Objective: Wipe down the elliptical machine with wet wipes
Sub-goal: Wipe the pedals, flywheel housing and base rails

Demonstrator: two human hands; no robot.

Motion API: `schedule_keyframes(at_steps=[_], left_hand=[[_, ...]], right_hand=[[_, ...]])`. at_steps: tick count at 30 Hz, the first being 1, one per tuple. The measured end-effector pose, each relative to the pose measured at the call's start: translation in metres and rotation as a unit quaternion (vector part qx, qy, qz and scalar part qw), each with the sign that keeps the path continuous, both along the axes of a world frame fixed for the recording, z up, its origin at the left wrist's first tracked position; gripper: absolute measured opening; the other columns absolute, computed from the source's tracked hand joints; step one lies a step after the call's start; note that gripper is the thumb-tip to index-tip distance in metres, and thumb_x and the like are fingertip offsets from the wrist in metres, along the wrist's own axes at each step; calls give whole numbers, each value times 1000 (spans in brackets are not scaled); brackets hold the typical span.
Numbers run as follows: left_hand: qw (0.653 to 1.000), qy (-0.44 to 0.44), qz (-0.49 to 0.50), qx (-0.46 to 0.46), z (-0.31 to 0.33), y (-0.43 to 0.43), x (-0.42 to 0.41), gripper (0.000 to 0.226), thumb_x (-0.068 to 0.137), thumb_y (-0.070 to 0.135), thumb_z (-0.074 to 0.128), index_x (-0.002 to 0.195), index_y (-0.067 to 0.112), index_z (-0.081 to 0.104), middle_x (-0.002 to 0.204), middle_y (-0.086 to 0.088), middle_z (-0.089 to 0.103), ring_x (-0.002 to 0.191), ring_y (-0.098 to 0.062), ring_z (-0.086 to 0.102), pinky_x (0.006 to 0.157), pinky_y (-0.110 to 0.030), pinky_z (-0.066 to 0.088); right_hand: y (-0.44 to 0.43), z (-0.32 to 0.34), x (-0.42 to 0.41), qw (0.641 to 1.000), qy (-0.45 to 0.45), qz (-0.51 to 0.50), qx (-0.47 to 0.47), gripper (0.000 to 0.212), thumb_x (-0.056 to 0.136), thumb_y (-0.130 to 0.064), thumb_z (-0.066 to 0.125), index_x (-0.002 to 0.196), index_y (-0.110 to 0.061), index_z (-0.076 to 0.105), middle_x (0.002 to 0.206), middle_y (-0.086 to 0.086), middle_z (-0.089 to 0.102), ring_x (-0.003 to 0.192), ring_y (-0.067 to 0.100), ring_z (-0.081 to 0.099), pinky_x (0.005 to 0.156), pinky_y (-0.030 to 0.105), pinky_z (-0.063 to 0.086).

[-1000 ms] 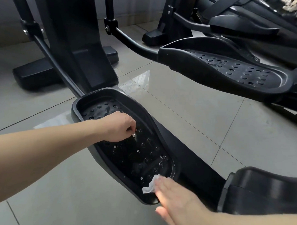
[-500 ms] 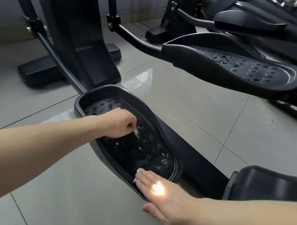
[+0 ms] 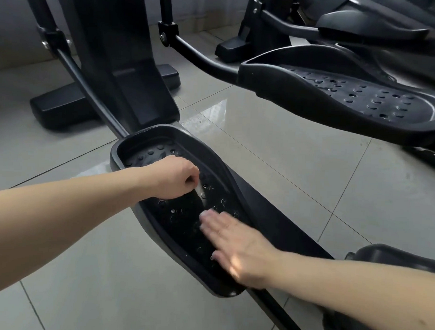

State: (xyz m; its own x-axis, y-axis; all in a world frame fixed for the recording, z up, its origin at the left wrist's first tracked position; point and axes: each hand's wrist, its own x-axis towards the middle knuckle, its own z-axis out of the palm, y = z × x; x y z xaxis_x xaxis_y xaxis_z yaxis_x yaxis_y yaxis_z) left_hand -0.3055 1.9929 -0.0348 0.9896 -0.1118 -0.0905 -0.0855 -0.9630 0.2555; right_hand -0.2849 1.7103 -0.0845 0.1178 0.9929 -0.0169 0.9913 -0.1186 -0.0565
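The step in hand looks like wiping the tread of the near pedal (image 3: 179, 220) of the elliptical machine (image 3: 121, 61). The right hand (image 3: 235, 245) lies flat on the pedal's heel half, fingers straight and together, pointing toward its toe end. No cloth shows under it, so I cannot tell whether a wipe is beneath the palm. The left hand (image 3: 171, 177) sits over the middle of the tread with fingers curled, pinching what seems to be a pale scrap of wet wipe (image 3: 199, 191) just below the knuckles; it is small and blurred. To do this well, the flat hand should probably keep even pressure and work in overlapping strokes from the heel edge toward the toe edge. It should press into the raised studs and the screw holes, where grime would collect, then run along the inside of the raised rim. The pedal hangs on a slanted rod (image 3: 90, 94) and may swing, so the left hand does well to steady it. Around it, the other pedal (image 3: 339, 95) stands higher and well apart toward the right, apparently not yet being touched. The long rail (image 3: 271, 212) runs under the near pedal's right edge, and a rounded cover (image 3: 394, 262) sits by the right forearm. A second machine (image 3: 367, 26) crowds the far right, leaving little room on the glossy tiled floor (image 3: 286, 168) between.
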Motion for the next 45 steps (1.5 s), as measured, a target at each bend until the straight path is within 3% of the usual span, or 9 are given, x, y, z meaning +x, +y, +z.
schedule_keyframes(at_steps=[3,7,13,22,26,29,32,34,45], left_hand=[[1000,2,-1,7,0,0,0,17,93,24,55,88,22,71,87,8,69,86,-16,62,86,-31,48],[1000,-2,1,7,-3,4,2,18,92,25,54,87,24,71,87,10,69,84,-13,63,86,-33,51],[1000,-6,10,5,3,10,0,19,94,24,55,93,26,73,96,13,71,94,-12,63,89,-30,49],[997,-20,69,4,12,30,-1,18,90,27,53,88,27,71,88,13,69,87,-14,64,84,-36,54],[996,-8,85,2,14,34,-4,17,90,26,55,89,27,72,88,13,69,86,-15,63,85,-35,54],[996,-3,92,-12,17,34,-3,18,91,27,55,93,29,73,91,14,69,88,-12,63,86,-35,55],[995,2,97,-15,20,32,-2,19,90,25,56,94,27,74,94,12,70,90,-15,64,88,-35,53],[995,5,99,-12,19,32,-1,18,89,23,56,93,25,73,95,11,70,91,-16,63,89,-34,52],[994,9,108,-30,13,42,3,16,86,27,55,87,27,70,89,13,68,84,-13,62,85,-36,53]], right_hand=[[-5,-3,12,993,-14,-116,-6,65,107,-41,26,158,0,28,169,15,14,158,26,6,124,48,26],[-6,-2,-11,996,31,-78,-25,68,108,-44,25,160,-1,17,170,13,4,158,24,-3,127,48,10],[-25,-5,5,984,-79,-162,-19,77,108,-51,10,150,4,44,162,20,34,152,30,29,118,42,21],[42,1,50,989,-95,-92,-72,89,103,-65,4,159,4,16,169,20,5,158,30,-6,125,46,-2],[72,17,66,995,-85,-59,-18,80,106,-56,17,158,5,18,168,21,11,158,31,-5,127,46,0],[106,37,82,986,-112,-45,112,57,101,-20,46,149,10,40,158,26,38,153,38,26,125,50,22],[132,49,101,957,-29,-121,261,38,83,7,64,120,0,69,121,15,71,117,37,63,101,47,51],[137,50,108,936,41,-175,303,22,84,9,68,101,-4,75,101,7,74,99,31,64,82,45,58],[85,37,93,928,133,-216,273,18,83,4,78,93,-10,77,88,-8,61,89,12,57,80,7,43]])
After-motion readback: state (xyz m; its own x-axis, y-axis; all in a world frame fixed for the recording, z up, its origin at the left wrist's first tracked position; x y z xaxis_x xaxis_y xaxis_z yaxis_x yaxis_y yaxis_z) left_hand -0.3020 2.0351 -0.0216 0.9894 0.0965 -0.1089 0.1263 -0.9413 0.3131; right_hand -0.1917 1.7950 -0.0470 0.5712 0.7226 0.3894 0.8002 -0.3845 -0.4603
